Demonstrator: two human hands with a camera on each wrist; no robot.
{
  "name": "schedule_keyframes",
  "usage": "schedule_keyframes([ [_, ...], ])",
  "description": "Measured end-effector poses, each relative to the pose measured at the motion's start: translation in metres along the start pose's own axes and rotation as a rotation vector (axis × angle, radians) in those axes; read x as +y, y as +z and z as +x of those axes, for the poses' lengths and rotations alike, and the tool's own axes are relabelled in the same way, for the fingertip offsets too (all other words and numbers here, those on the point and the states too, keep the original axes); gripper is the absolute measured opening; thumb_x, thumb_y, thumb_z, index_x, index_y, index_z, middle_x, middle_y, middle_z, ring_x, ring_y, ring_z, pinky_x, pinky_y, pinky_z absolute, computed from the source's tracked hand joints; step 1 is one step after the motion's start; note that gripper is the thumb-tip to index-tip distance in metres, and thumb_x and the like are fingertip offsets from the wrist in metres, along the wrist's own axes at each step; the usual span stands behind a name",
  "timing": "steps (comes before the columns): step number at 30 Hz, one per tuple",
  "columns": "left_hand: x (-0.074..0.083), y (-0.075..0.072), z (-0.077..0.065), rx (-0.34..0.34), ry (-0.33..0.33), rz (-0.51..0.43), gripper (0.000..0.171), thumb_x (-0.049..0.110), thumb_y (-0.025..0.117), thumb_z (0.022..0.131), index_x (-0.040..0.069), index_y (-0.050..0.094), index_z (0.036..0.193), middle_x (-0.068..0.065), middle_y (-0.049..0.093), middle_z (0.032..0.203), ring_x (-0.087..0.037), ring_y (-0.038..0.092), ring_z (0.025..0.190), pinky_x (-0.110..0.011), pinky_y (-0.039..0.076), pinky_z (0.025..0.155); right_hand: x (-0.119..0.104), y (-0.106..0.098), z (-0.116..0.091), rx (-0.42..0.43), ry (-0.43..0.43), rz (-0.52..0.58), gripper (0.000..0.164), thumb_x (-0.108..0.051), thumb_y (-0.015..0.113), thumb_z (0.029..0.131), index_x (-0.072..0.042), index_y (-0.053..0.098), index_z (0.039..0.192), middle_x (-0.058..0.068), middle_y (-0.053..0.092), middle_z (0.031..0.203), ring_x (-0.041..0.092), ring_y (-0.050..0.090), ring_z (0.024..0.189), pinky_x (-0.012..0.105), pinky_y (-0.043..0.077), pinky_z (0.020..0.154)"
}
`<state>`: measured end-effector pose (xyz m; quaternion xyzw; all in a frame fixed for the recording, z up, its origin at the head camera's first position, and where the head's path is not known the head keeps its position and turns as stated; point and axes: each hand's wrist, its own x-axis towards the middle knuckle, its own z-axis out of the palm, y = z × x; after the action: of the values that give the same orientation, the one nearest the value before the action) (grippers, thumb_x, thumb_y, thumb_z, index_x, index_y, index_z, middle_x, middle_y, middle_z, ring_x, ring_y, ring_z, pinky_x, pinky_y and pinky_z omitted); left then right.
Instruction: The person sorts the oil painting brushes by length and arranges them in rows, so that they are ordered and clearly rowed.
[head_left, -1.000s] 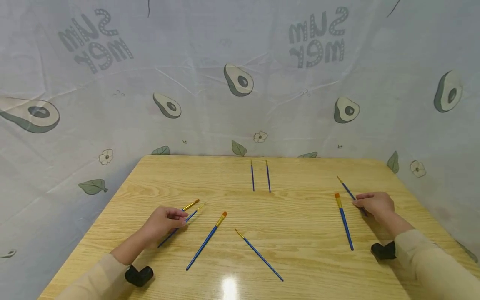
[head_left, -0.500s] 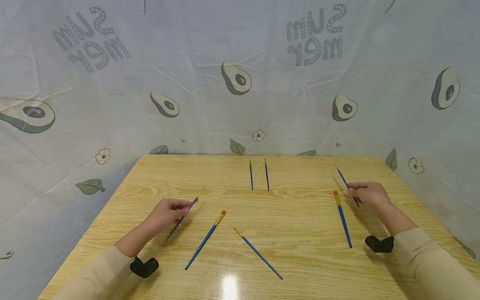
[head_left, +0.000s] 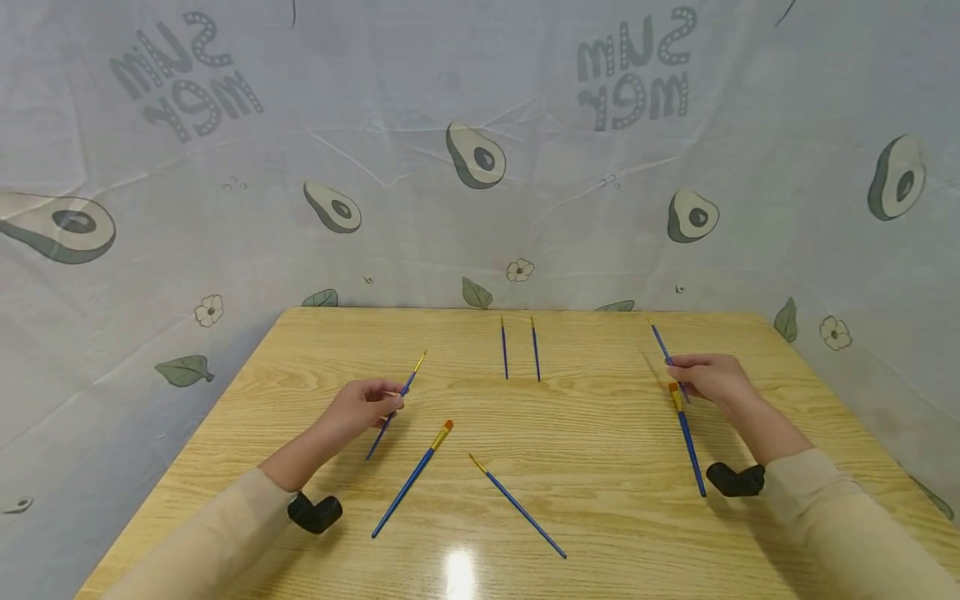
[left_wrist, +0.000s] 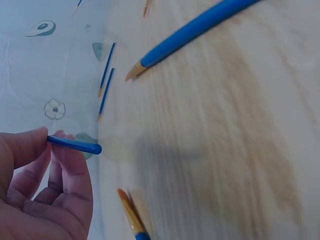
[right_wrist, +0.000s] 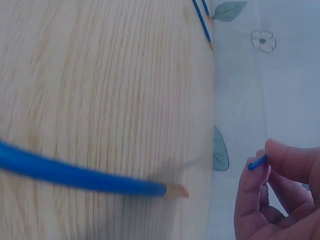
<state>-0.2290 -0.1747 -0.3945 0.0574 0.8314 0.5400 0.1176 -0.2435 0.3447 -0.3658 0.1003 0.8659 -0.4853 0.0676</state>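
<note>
My left hand (head_left: 371, 406) pinches a thin blue paintbrush (head_left: 413, 375) between thumb and fingers, its gold ferrule and tip pointing up and away. The rounded handle end shows in the left wrist view. Below that hand lies a flat orange-tipped paintbrush (left_wrist: 131, 215), largely hidden behind the hand in the head view. On the right, my right hand (head_left: 712, 377) pinches another thin blue paintbrush (head_left: 660, 342), tip leaning away to the left. Close under it a flat orange-tipped paintbrush (head_left: 690, 450) lies on the wooden table (head_left: 600, 467).
Two thin paintbrushes (head_left: 505, 350) lie side by side, near-parallel, at the table's far middle. Nearer the front are a flat paintbrush (head_left: 412, 479) and a thin paintbrush (head_left: 517, 504). A patterned cloth (head_left: 405, 250) hangs along the far edge and sides.
Both hands have lifted their thin paintbrushes off the table. The left has moved right and away, the right has moved left and away. The paintbrushes lying on the table stay put.
</note>
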Motion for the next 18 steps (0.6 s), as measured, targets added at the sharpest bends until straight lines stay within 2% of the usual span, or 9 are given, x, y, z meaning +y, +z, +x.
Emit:
schedule_keyframes([
  [5, 0.006, 0.006, 0.011, -0.007, -0.014, -0.042, 0.035, 0.018, 0.059, 0.099, 0.001, 0.058, 0.130, -0.019, 0.066, 0.107, -0.034, 0.062, 0.094, -0.034, 0.053, 0.071, -0.013, 0.013, -0.002, -0.028, -0.003, 0.050, 0.050, -0.020, 0.058, 0.099, 0.009, 0.046, 0.139, 0.007, 0.063, 0.108, 0.011, 0.060, 0.087, 0.027, 0.054, 0.076],
  [12, 0.012, 0.017, 0.029, -0.018, -0.030, -0.099, 0.037, 0.017, 0.058, 0.099, 0.001, 0.056, 0.133, -0.020, 0.065, 0.111, -0.036, 0.062, 0.097, -0.033, 0.055, 0.069, -0.022, 0.032, 0.004, -0.048, -0.008, 0.128, 0.050, -0.017, 0.060, 0.098, 0.009, 0.046, 0.139, 0.013, 0.064, 0.114, 0.012, 0.063, 0.090, 0.023, 0.054, 0.074],
  [18, 0.022, 0.026, 0.044, -0.024, -0.038, -0.157, 0.037, 0.011, 0.058, 0.099, 0.000, 0.056, 0.134, -0.022, 0.064, 0.116, -0.037, 0.062, 0.102, -0.031, 0.055, 0.070, -0.027, 0.045, 0.008, -0.094, -0.027, 0.179, 0.051, -0.015, 0.060, 0.098, 0.009, 0.043, 0.141, 0.019, 0.059, 0.124, 0.012, 0.064, 0.095, 0.024, 0.055, 0.078],
])
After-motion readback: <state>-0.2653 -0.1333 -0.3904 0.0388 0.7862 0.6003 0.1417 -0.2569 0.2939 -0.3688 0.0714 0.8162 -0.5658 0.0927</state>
